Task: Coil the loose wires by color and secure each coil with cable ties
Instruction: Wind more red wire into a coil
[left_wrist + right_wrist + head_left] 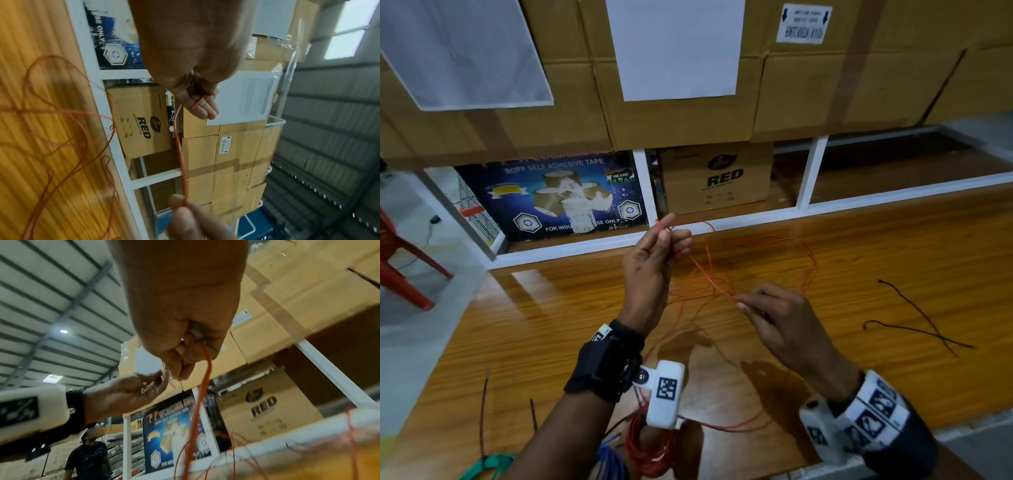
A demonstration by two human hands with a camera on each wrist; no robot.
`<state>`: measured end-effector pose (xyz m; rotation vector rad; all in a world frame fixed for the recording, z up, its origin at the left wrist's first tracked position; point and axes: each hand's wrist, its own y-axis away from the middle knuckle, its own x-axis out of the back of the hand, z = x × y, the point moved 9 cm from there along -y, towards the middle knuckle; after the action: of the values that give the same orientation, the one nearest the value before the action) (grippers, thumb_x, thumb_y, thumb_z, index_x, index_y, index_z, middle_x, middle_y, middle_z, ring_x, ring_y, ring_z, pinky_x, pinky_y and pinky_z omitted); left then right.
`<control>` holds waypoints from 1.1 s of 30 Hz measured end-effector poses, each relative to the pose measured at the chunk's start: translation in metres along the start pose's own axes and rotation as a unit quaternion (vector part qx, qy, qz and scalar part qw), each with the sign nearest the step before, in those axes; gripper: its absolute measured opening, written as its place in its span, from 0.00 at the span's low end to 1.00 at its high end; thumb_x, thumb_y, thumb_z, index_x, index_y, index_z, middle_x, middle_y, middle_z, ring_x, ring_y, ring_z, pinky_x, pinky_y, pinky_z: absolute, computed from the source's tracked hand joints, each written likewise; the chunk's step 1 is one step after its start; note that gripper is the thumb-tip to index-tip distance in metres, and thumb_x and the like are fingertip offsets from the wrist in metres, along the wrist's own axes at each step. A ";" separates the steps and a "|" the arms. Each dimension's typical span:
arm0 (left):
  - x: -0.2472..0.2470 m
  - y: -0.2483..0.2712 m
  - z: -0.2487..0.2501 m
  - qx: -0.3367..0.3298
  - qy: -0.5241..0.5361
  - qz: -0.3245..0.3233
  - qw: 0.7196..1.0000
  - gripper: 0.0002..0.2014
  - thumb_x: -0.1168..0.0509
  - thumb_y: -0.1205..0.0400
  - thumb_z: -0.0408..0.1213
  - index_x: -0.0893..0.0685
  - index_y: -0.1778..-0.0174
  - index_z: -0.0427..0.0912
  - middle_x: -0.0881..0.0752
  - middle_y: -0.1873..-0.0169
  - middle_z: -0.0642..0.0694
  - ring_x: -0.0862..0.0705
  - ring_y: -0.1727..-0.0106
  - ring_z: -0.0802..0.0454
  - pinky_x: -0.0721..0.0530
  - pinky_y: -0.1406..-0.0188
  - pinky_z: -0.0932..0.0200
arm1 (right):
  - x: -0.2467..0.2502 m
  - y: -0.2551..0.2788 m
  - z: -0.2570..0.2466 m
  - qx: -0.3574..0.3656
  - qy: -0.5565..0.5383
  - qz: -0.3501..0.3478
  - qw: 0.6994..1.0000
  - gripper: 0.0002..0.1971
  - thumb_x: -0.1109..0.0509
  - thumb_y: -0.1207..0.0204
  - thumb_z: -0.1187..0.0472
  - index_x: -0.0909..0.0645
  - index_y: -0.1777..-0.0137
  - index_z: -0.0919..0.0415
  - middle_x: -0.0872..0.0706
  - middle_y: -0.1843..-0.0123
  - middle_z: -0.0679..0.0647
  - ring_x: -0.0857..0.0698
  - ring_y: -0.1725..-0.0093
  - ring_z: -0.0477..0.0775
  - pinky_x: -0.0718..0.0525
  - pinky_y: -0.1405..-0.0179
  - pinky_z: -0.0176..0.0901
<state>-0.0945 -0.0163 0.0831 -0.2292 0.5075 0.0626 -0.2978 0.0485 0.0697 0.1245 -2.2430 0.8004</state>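
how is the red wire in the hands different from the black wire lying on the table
The red wire is held up, pinched by the left hand and right hand; the black wire lies untouched on the table. The red wire forms many tangled loops, while the black wire is a short crossed strand. Both are thin and uncoiled.

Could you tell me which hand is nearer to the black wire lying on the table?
Right. The right hand hovers just left of the black wire; the left hand is farther left, raised toward the shelf.
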 end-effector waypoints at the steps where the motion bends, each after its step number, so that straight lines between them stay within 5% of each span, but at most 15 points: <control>1: -0.003 -0.001 0.005 -0.021 -0.034 -0.014 0.999 0.16 0.43 0.09 0.31 0.21 0.26 0.33 0.09 0.50 0.39 0.11 0.48 0.47 0.12 0.41 0.55 | 0.004 -0.007 -0.007 0.028 0.024 -0.020 0.999 0.13 0.34 0.13 0.54 0.10 0.40 0.58 0.16 0.54 0.48 0.18 0.62 0.45 0.18 0.68 0.43; 4: -0.021 -0.001 0.018 -0.077 -0.136 -0.076 0.985 0.15 0.44 0.09 0.29 0.20 0.29 0.31 0.09 0.50 0.38 0.10 0.47 0.43 0.12 0.42 0.52 | 0.015 -0.027 -0.029 0.112 0.076 -0.090 0.987 0.16 0.39 0.13 0.50 0.11 0.42 0.56 0.16 0.53 0.46 0.19 0.64 0.45 0.17 0.71 0.47; 7: -0.045 0.006 0.018 -0.087 -0.221 -0.158 0.958 0.15 0.44 0.09 0.27 0.19 0.30 0.29 0.09 0.52 0.34 0.10 0.50 0.41 0.12 0.45 0.53 | 0.031 -0.047 -0.050 0.165 0.058 -0.109 0.978 0.17 0.40 0.13 0.49 0.11 0.42 0.55 0.15 0.52 0.44 0.19 0.62 0.39 0.17 0.68 0.39; 11: -0.061 0.017 0.003 -0.033 -0.271 -0.246 0.930 0.13 0.44 0.08 0.31 0.15 0.38 0.33 0.16 0.68 0.45 0.20 0.70 0.50 0.22 0.68 0.61 | 0.058 -0.072 -0.053 0.166 0.017 -0.052 0.985 0.13 0.33 0.14 0.51 0.11 0.39 0.54 0.14 0.52 0.36 0.21 0.60 0.27 0.26 0.63 0.24; 16: -0.061 0.029 -0.021 0.133 -0.069 -0.261 0.953 0.16 0.48 0.10 0.34 0.14 0.43 0.34 0.36 0.75 0.48 0.42 0.75 0.53 0.44 0.76 0.58 | 0.059 -0.082 -0.022 0.064 -0.051 -0.042 0.996 0.14 0.27 0.18 0.47 0.08 0.41 0.52 0.09 0.53 0.38 0.13 0.58 0.38 0.25 0.65 0.28; 21: -0.062 0.041 -0.026 0.201 0.056 -0.252 0.945 0.15 0.51 0.14 0.34 0.21 0.58 0.38 0.43 0.77 0.52 0.46 0.78 0.57 0.50 0.77 0.57 | 0.049 -0.078 0.003 -0.028 -0.130 -0.024 0.991 0.11 0.26 0.19 0.51 0.08 0.42 0.52 0.11 0.56 0.32 0.13 0.53 0.38 0.20 0.58 0.30; 26: -0.056 0.041 -0.025 0.227 0.194 -0.183 0.937 0.14 0.49 0.12 0.39 0.26 0.63 0.44 0.47 0.77 0.54 0.51 0.79 0.57 0.50 0.76 0.58 | 0.015 -0.060 -0.005 -0.087 -0.254 -0.077 0.960 0.13 0.33 0.12 0.62 0.12 0.34 0.66 0.11 0.65 0.33 0.14 0.62 0.29 0.20 0.62 0.24; 30: -0.056 0.040 -0.022 0.215 0.246 -0.173 0.929 0.17 0.53 0.08 0.41 0.25 0.59 0.42 0.44 0.75 0.53 0.47 0.77 0.58 0.44 0.76 0.62 | 0.004 -0.052 -0.007 -0.082 -0.260 -0.021 0.962 0.13 0.29 0.15 0.51 0.09 0.37 0.55 0.10 0.64 0.52 0.11 0.60 0.57 0.14 0.59 0.57; 33: -0.057 0.041 -0.021 0.196 0.243 -0.161 0.936 0.18 0.53 0.06 0.43 0.24 0.57 0.42 0.39 0.76 0.53 0.42 0.78 0.59 0.39 0.76 0.64 | -0.001 -0.049 -0.002 -0.087 -0.267 0.010 0.960 0.11 0.28 0.15 0.55 0.08 0.39 0.57 0.11 0.65 0.49 0.14 0.64 0.50 0.18 0.65 0.52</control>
<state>-0.1595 0.0185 0.0846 0.0719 0.9552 -0.4236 -0.2802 0.0102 0.0948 0.2593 -2.8176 0.6236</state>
